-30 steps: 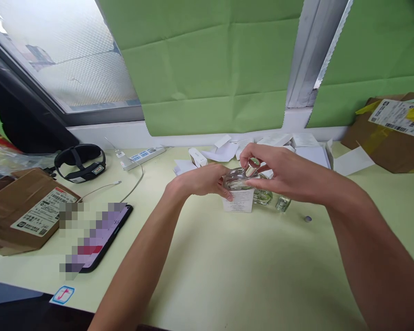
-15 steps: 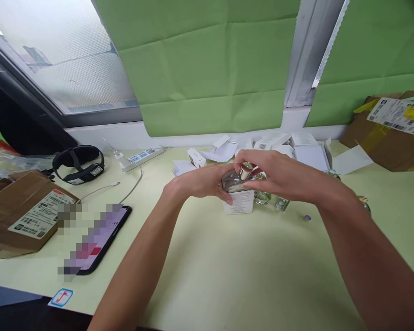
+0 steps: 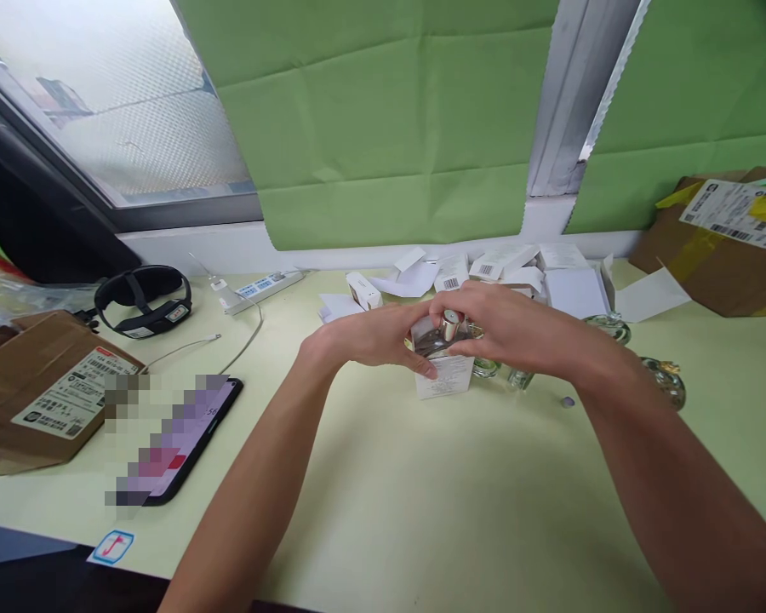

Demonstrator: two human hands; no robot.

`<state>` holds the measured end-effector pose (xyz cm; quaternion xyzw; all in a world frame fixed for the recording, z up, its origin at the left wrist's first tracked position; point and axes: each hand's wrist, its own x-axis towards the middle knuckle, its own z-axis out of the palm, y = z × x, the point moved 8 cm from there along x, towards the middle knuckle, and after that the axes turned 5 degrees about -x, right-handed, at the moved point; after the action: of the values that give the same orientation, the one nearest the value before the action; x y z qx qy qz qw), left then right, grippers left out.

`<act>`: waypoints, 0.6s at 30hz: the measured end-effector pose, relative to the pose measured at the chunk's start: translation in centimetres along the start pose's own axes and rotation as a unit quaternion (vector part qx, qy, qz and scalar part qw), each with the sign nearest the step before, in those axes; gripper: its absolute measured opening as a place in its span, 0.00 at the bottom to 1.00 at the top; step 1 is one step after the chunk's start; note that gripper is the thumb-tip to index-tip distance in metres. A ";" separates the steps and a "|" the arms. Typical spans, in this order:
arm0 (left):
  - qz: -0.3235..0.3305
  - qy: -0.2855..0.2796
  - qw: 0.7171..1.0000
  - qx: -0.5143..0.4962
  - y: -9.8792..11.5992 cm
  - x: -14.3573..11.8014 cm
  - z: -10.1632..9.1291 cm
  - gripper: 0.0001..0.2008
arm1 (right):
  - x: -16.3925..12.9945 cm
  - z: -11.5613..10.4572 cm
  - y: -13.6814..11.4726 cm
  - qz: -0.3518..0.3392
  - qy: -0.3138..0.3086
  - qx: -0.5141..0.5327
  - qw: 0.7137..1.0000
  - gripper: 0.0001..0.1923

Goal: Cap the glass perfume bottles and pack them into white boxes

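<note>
At the middle of the table, a clear glass perfume bottle (image 3: 429,343) with a shiny silver-coloured neck (image 3: 449,324) stands at the top of a small white printed box (image 3: 445,379). My left hand (image 3: 386,336) is closed on the box, its thumb across the front; its other fingers are partly hidden behind. My right hand (image 3: 485,319) comes from the other side, fingers and thumb curled about the bottle near its neck. How deep the bottle sits in the box is hidden. Other glass bottles (image 3: 519,377) lie just beyond and under my right hand.
Several white boxes (image 3: 574,289) and loose flaps line the back by the wall. More glass bottles (image 3: 667,381) and a small purple cap (image 3: 568,402) are at right. Cardboard boxes (image 3: 708,255) flank both sides. A phone (image 3: 195,443), head strap (image 3: 144,302) and power strip (image 3: 265,291) occupy the left.
The bottle's silver neck has shifted slightly left and down, with my right hand moving along with it. The white box has tilted a little. My left hand keeps its hold.
</note>
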<state>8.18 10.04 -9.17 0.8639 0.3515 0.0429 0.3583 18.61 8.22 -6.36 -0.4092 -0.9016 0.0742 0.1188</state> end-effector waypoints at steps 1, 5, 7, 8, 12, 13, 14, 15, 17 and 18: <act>0.003 -0.001 1.000 -0.001 0.1 0.0 0.0 0.22 | 0.1 0.3 0.1 -0.002 -0.005 0.001 1.000 0.10; -0.005 -0.007 1.000 -0.002 -0.1 -0.1 0.2 0.20 | 0.4 1.1 0.1 -0.004 -0.031 0.000 1.000 0.11; -0.012 -0.007 1.000 0.001 -0.3 -0.1 0.2 0.19 | 0.3 1.2 0.1 0.005 -0.040 0.001 0.999 0.10; -0.015 -0.007 1.000 0.004 -0.3 -0.1 0.2 0.19 | 0.3 1.2 0.2 0.011 -0.044 0.002 0.999 0.09; -0.019 -0.003 1.000 0.020 -0.3 -0.1 0.1 0.19 | -0.2 1.1 0.4 0.044 -0.053 -0.004 0.998 0.05; -0.018 -0.003 1.000 0.022 -0.3 -0.1 0.1 0.19 | -0.2 1.1 0.4 0.048 -0.056 -0.007 0.997 0.06; -0.019 -0.003 1.000 0.023 -0.3 -0.1 0.1 0.18 | -0.2 1.1 0.3 0.049 -0.058 -0.007 0.997 0.06; -0.019 -0.004 1.000 0.023 -0.2 -0.1 0.1 0.18 | -0.2 1.1 0.3 0.047 -0.059 -0.006 0.997 0.06; -0.021 -0.005 1.000 0.019 -0.2 0.0 0.1 0.18 | -0.1 1.2 0.0 0.038 -0.057 0.000 0.998 0.06; -0.022 -0.005 1.000 0.017 -0.2 -0.1 0.1 0.18 | 0.0 1.2 -0.2 0.031 -0.056 0.006 0.998 0.06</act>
<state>8.04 10.06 -9.39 0.8618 0.3696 0.0248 0.3465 18.11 8.04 -7.50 -0.4317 -0.8932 0.1061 0.0677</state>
